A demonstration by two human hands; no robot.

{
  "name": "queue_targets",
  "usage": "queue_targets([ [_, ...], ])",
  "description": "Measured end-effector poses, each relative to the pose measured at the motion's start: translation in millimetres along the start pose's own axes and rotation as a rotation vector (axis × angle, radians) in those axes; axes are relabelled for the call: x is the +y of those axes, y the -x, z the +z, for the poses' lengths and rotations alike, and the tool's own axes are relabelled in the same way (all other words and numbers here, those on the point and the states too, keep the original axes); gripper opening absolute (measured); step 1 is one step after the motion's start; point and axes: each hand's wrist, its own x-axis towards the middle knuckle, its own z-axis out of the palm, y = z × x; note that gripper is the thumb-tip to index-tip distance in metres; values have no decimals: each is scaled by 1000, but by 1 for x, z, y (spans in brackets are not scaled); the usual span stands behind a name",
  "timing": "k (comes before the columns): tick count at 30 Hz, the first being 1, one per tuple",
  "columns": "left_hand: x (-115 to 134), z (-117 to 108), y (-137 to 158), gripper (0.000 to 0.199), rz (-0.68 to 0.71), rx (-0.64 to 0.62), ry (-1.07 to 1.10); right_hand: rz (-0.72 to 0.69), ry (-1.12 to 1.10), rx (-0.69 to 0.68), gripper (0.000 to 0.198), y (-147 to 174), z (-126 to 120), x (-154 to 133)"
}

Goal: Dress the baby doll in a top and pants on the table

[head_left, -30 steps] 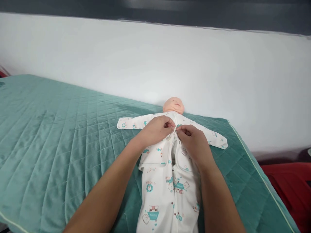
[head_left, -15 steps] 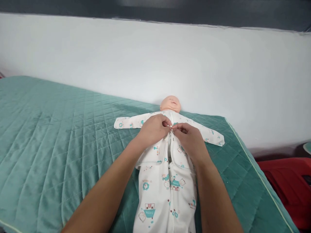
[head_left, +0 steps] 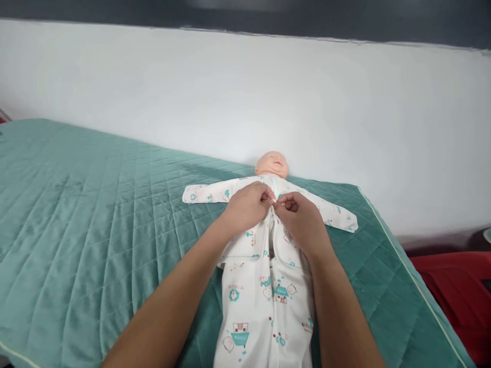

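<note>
Where the printed jacket [head_left: 249, 246] is worn by the doll [head_left: 272, 164] near the far edge of the green cover [head_left: 115, 230], its front opening [head_left: 271, 244] is pointed toward that edge; jacket fabric is pinched there from either side, equally near, by left hand [head_left: 248, 205] and right hand [head_left: 303, 217].

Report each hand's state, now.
Left hand: closed, pinching the white printed jacket at its front opening.
Right hand: closed, pinching the white printed jacket at the same spot.

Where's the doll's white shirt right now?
In the head view, the shirt is on the doll, just right of the middle, overlapping the pants; the left hand and right hand pinch its front.
</note>
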Motion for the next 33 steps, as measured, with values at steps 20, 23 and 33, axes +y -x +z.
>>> queue_targets([
  [20,-8,-2,-4,14,85,26,235,-66,-22,-136,19,0,-7,5],
  [23,-10,3,-5,14,90,68,213,-86,9,-129,17,3,-8,3],
  [33,-14,1,7,26,224,22,-11,-301,128,-103,24,17,-14,1],
])
